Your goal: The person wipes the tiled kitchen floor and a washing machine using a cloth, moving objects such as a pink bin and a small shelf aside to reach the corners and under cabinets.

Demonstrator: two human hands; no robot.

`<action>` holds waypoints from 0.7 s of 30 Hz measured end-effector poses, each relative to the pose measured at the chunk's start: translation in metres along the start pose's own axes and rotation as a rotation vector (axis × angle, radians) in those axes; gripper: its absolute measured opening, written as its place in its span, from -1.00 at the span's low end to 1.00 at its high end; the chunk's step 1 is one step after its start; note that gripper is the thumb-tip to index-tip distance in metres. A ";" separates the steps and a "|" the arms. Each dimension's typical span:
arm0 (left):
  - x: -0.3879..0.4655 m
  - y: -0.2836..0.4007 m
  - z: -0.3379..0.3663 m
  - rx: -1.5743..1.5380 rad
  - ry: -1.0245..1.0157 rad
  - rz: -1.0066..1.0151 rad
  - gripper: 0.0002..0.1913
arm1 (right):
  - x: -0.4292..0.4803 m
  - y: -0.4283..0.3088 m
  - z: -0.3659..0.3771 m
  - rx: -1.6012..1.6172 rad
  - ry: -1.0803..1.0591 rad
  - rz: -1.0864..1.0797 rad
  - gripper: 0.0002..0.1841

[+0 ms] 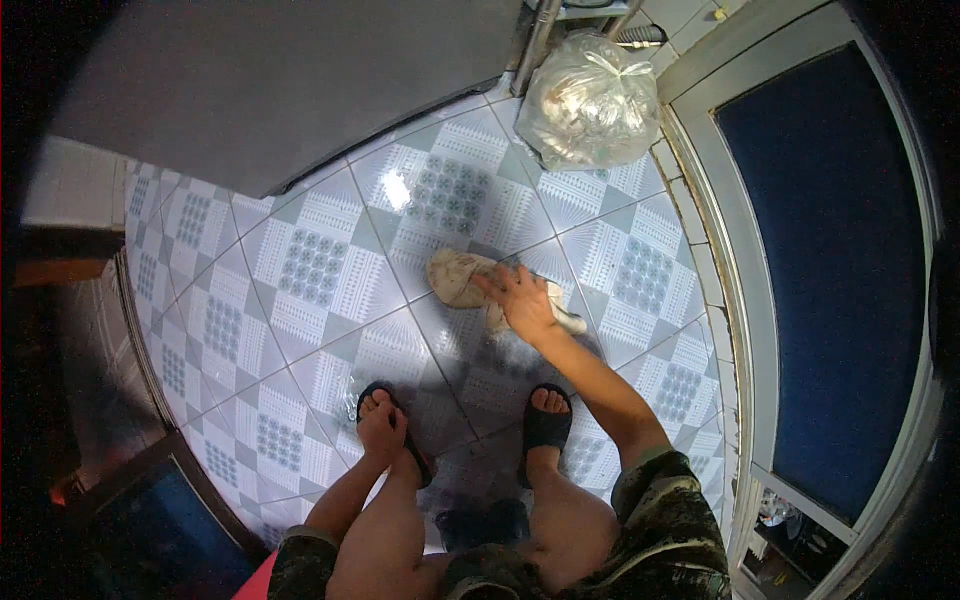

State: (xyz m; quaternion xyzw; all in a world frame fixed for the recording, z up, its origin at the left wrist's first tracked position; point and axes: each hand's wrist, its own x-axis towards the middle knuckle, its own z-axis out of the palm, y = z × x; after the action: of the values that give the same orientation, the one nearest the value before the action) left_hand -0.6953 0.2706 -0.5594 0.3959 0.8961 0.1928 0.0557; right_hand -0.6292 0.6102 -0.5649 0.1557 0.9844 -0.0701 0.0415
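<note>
A crumpled, stained beige cloth (459, 279) lies on the patterned tile floor (450, 191) in front of me. My right hand (525, 307) presses down on it from above, fingers spread and bent into the fabric. Part of the cloth sticks out to the right of the hand, and what lies under the palm is hidden. My left hand (384, 431) hangs by my left leg, above the black sandal (371, 391) in this view. Its fingers are curled together and I see nothing in them. A second black sandal (547, 427) is on my right foot.
A tied, filled clear plastic bag (592, 105) stands at the upper right beside a metal leg (536, 49). A large grey panel (300, 75) bounds the floor at upper left. A framed door with a dark blue panel (832, 285) runs along the right. A dark-framed panel (172, 517) stands at lower left.
</note>
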 end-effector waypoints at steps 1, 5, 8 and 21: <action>0.004 0.007 -0.007 -0.040 -0.076 -0.059 -0.84 | -0.005 -0.001 -0.008 0.002 -0.009 -0.013 -0.40; -0.012 -0.012 0.005 -0.017 -0.030 -0.157 -0.82 | -0.033 0.016 -0.062 0.330 0.421 0.277 -0.23; -0.008 -0.015 -0.001 -0.055 0.004 -0.103 -0.87 | -0.074 0.049 -0.074 0.317 0.465 0.388 -0.25; 0.001 -0.017 0.001 -0.110 -0.045 -0.002 -0.82 | -0.034 -0.030 0.029 0.034 0.048 0.501 -0.38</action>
State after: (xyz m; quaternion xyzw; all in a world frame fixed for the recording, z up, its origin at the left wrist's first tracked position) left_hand -0.7074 0.2608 -0.5673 0.3955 0.8831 0.2328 0.0978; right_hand -0.6045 0.5672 -0.5862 0.3972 0.9145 -0.0706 0.0318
